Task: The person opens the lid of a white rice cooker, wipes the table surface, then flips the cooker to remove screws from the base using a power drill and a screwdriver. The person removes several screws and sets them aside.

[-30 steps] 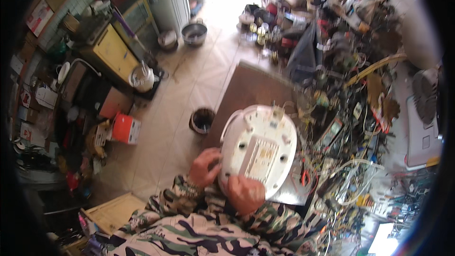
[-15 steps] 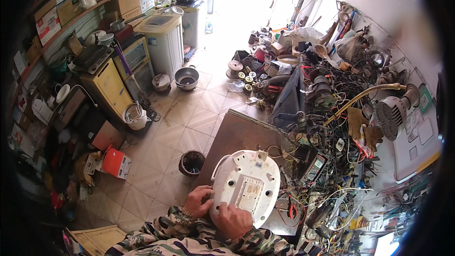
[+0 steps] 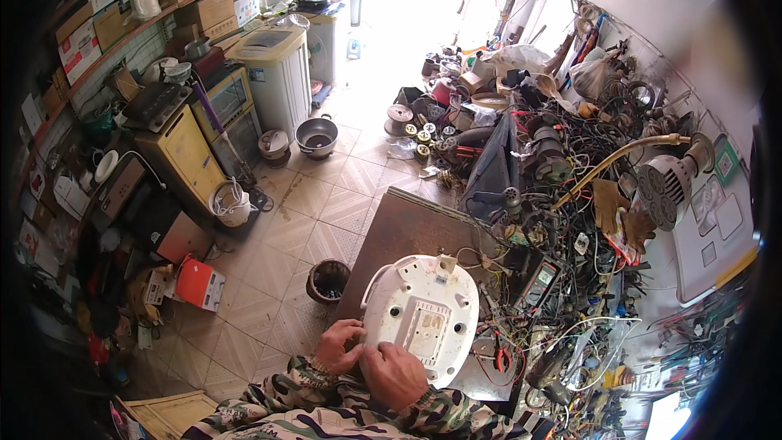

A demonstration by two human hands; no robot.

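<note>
A white oval appliance [image 3: 460,297], by its shape and carry handle a rice cooker, lies bottom-up on the brown work table [image 3: 407,232]. Its underside shows dark round holes, a recessed panel with vent slots and a small block at the far end. My left hand [image 3: 338,347] is closed at the near left edge, thumb and bent fingers against the side. Right beside it, my right hand [image 3: 397,375] lies over the near rim with fingers curled down on the edge. The fingertips of both hands nearly meet, and whatever is under them is hidden.
Red-handled pliers [image 3: 502,358] and a multimeter [image 3: 540,281] lie right of the cooker, before a heap of wires and parts. A lamp [image 3: 661,187] on a bent arm overhangs the heap. A dark pot [image 3: 329,280] stands on the floor left of the table.
My right hand has shifted slightly left, closer to my left hand, its fingers more bunched at the rim. The whole view has shifted a little; the cooker stays bottom-up.
</note>
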